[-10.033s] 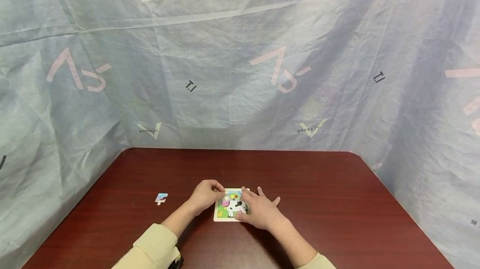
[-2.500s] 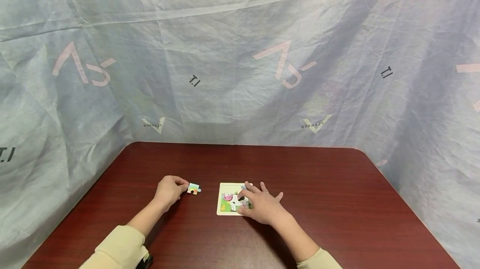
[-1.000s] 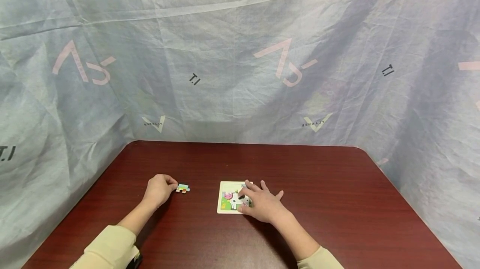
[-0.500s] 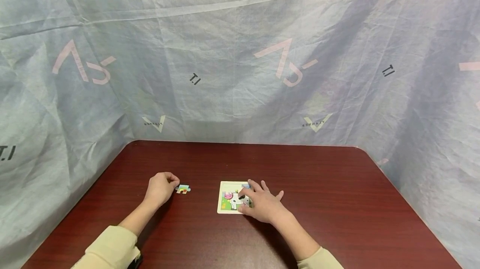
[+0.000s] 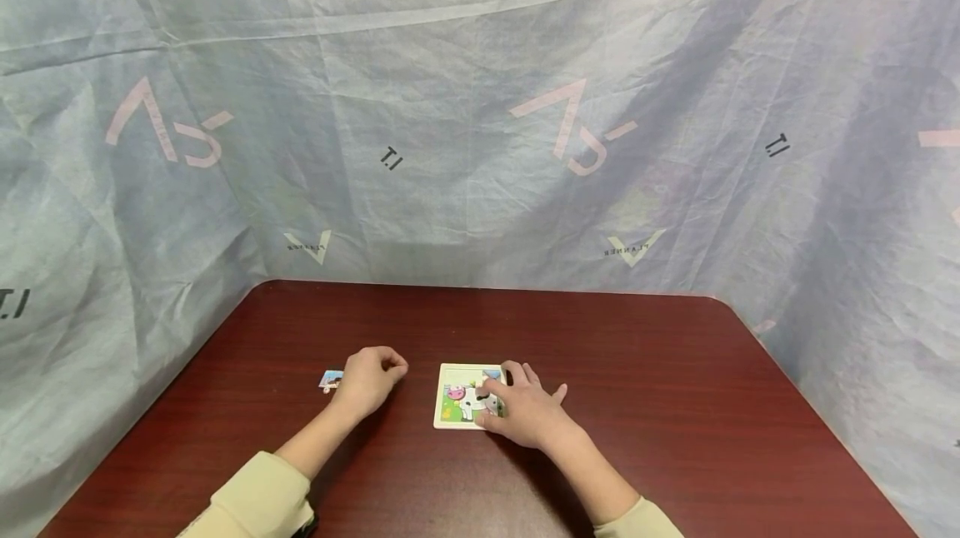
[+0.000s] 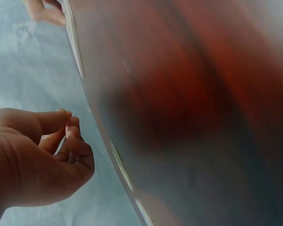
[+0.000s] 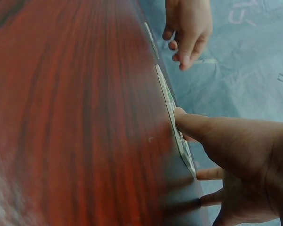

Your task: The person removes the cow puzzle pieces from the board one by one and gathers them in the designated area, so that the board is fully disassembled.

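at lower left of the frame, a small, mostly blue jigsaw piece [image 5: 331, 378] lay flat on a dark red, wood-grained bench [image 5: 637, 371], just beside a person's left hand [image 5: 366, 382]. that hand hung above the bench, its thumb and fingertips pressed together. the left wrist view showed a second flat, pale-edged piece [image 6: 122, 167] at its lower centre, also on the bench. at bottom centre of the frame lay a square, cream-framed puzzle board [image 5: 459, 375] picturing a pink-faced, black-and-white cow, its upper left bare and pale. the right hand [image 5: 528, 411], fingers spread, covered the board's right side, its thumb touching it. a pale yellow sleeve [image 5: 641, 519] ended behind that wrist.
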{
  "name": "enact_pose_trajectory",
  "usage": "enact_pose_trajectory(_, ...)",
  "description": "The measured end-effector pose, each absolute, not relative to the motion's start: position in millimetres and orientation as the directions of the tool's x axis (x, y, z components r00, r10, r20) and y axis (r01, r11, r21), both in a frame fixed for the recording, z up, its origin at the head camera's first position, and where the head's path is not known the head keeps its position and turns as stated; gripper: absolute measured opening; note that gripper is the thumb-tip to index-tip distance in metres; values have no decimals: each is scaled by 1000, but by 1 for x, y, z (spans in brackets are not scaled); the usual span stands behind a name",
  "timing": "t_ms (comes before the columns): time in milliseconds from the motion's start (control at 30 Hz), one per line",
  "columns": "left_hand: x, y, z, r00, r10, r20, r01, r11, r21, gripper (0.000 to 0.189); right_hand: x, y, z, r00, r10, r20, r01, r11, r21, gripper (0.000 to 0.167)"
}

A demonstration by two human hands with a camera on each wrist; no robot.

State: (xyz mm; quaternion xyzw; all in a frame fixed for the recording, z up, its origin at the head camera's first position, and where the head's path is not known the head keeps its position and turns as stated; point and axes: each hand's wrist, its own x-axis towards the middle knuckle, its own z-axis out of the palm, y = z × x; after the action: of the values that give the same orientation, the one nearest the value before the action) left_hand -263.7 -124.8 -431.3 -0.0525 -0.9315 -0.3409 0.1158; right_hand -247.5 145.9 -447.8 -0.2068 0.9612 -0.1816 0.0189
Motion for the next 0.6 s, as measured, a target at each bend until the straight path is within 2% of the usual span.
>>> enact_pose_trajectory(600, -270, -64, -435, -973, 116, 201, 224, 701, 678, 8, -249, 144, -443, -901, -430, 59, -427, 856, -291, 27)
